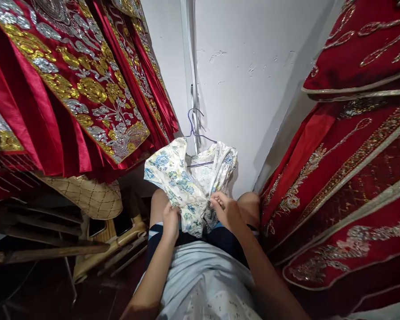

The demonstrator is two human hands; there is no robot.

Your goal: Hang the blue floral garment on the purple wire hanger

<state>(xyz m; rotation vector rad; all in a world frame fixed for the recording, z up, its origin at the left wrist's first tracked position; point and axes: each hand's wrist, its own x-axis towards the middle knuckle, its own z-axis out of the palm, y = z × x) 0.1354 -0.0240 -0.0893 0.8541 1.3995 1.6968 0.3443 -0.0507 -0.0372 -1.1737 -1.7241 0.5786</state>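
A white blouse (178, 171) with blue and yellow flowers hangs on a thin purple hanger (192, 129) in the middle of the view, its lower part over my lap. My left hand (171, 220) grips the blouse's lower left edge between thumb and fingers. With fingertips pinched together, my right hand (224, 209) holds the front of the blouse near the middle, where the cloth is gathered. The hanger's hook stands up against the wall, close to a vertical strip. What the fingertips press on exactly is too small to make out.
Red garments with gold and silver embroidery (96, 89) hang at the left. More red embroidered cloth (336, 178) hangs close on the right. A white wall (246, 80) stands ahead. Bamboo furniture (110, 249) and a beige quilted cloth (90, 195) are at the lower left.
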